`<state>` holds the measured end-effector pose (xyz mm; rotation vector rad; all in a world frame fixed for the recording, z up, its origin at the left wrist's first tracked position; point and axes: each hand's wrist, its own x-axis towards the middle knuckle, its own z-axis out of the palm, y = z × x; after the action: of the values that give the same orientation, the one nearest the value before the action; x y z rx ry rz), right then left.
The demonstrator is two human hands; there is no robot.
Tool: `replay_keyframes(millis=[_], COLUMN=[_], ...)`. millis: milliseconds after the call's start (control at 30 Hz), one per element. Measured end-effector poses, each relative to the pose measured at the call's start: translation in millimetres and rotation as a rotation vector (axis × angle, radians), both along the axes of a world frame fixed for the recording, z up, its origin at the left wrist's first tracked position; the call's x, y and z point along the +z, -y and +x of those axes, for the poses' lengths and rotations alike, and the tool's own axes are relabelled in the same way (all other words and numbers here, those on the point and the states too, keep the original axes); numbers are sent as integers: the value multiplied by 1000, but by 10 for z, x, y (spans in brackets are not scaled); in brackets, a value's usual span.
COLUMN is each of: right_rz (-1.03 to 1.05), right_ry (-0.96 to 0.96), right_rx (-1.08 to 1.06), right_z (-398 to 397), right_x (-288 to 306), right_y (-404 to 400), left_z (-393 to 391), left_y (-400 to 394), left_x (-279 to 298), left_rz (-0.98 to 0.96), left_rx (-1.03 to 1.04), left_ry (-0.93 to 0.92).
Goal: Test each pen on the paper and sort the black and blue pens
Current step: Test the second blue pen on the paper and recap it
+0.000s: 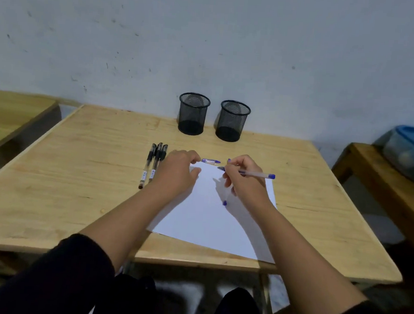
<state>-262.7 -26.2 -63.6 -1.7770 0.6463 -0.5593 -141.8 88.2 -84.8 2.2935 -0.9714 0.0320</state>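
Head view: the right hand point(244, 181) grips a blue pen point(256, 174), tip on the paper point(209, 220); the left hand point(178, 173) presses the paper, fingers loosely bent. 3 black pens point(153, 163) lie left of it, 2 cups point(213, 115) behind.

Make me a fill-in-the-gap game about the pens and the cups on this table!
1. The right hand holds a pen with a ____ end cap.
2. Behind the paper stand ____ mesh cups.
3. The black pens lie to the ____ of the paper.
4. The left hand rests on the ____.

Missing words: blue; two; left; paper
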Motion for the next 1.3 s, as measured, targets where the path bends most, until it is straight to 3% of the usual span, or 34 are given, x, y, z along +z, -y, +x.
replay_keyframes(millis=[333,433,767,1300], right_rz=[85,134,246,204], right_ry=[-9,32,232,255], right_rx=[-19,-91,-92,2], right_z=[-67,-35,45,16], right_x=[-23,-85,-26,35], right_y=[-20,465,468,448], left_z=[215,288,37,-174], left_y=[76,629,616,582], left_x=[-209,-237,-52,173], left_rz=[108,104,-290,-366], left_rx=[74,3,-67,-172], left_ry=[13,-1,-106,-81])
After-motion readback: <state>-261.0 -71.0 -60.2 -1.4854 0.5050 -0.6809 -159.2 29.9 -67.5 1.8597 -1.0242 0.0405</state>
